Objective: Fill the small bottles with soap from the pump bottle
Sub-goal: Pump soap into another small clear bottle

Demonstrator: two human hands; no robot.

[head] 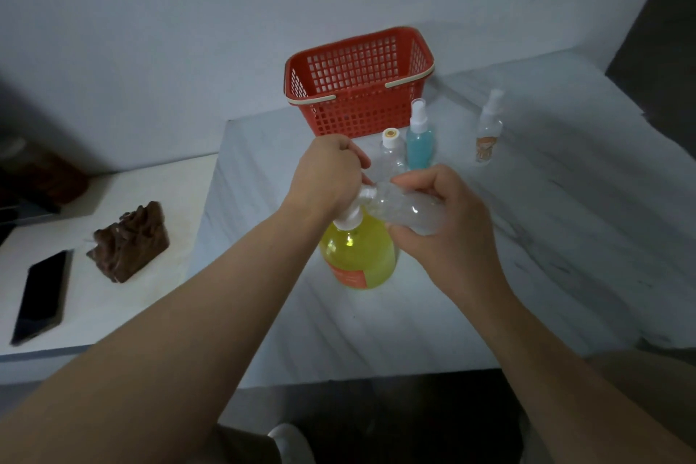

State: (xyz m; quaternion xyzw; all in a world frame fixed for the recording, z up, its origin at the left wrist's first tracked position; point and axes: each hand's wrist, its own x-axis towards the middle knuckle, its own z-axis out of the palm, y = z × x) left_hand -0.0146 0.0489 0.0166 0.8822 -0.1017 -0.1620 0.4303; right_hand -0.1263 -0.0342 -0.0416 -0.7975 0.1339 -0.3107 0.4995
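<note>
The left hand (327, 173) curls its fingers (352, 154) over the pump head, hiding it, and blur smears the nozzle. The right hand (448, 237) grips a clear small bottle (408, 209) tipped sideways, its mouth at the nozzle, above the yellow pump bottle (357, 260) standing on the surface (508, 294).

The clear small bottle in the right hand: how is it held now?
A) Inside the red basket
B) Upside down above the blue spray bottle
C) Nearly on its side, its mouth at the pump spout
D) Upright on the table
C: the right hand grips the clear small bottle nearly sideways, its mouth against the spout of the pump bottle, whose top the left hand grips.
</note>
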